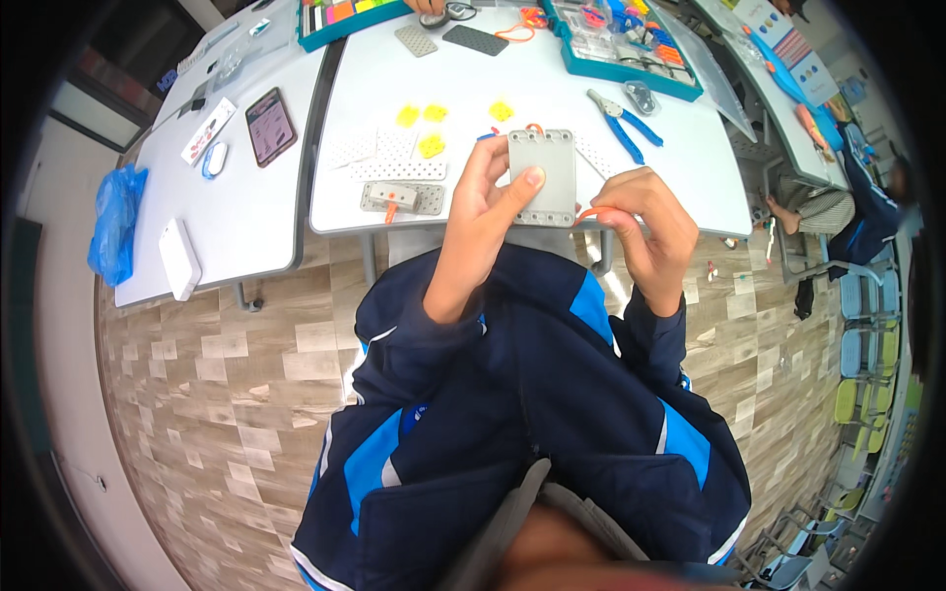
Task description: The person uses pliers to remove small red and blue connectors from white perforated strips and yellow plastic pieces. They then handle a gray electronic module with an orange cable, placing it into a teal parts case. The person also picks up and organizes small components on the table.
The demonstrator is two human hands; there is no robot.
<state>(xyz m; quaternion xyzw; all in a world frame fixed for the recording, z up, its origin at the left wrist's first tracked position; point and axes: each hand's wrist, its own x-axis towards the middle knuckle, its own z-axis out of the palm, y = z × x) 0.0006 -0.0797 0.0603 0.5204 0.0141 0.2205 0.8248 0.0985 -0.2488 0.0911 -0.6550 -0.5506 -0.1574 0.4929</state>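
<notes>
My left hand (pixel 480 202) grips a flat grey rectangular plastic box (pixel 542 172) with rows of holes along its two ends, thumb across its face. Between the thumb and fingers of my right hand (pixel 647 225) is a thin orange strip (pixel 594 212), its end close to the box's lower right corner; whether it joins the box I cannot tell. A bit of orange shows above the box's top edge too. Left of my hands, a grey assembly with an orange piece (pixel 391 200) rests on a perforated plate. Several yellow pieces (pixel 432 146) lie beyond it.
Blue-handled pliers (pixel 624 126) lie on the white table right of my hands. Teal parts cases (pixel 631 59) stand at the far side, where another person's hand (pixel 426 6) shows. A phone (pixel 270 128) and a blue plastic bag (pixel 116 225) are on the left table.
</notes>
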